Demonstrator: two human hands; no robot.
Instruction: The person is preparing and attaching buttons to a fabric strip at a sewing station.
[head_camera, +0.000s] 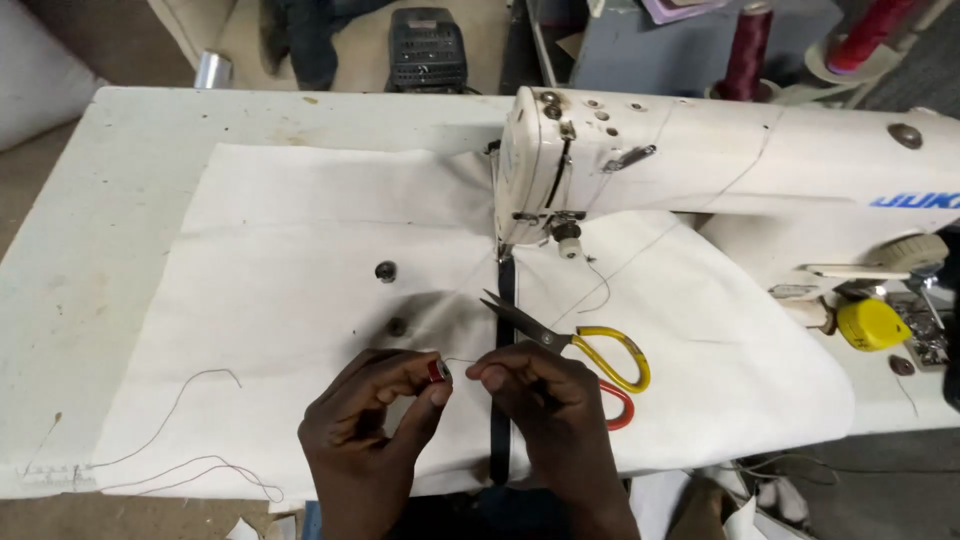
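head view: i look down on a white sewing table covered by a flat sheet of white cloth.

1. left hand: near edge of the table, left of centre. thumb and forefinger are pressed together on a small round bobbin wound with red thread. the bobbin sits at the fingertips, just above the cloth.

2. right hand: just right of the left hand, well short of touching it. its thumb and forefinger are pinched on a thin pale thread that runs left across the short gap to the bobbin.

3. scissors with dark blades, one yellow loop handle and one red loop handle: they lie on the cloth just beyond the right hand, blades parted and pointing far-left. the red loop is partly hidden by the right hand.

4. narrow dark strap: it runs from under the needle area toward the near edge, passing beneath the scissor blades and the right hand.

5. white industrial sewing machine: far right of the table, its head above the strap.

6. yellow tape measure: right of the cloth, beside the machine base.

7. loose reddish threads: near-left corner of the cloth.

8. two dark red thread cones: beyond the machine, far right.
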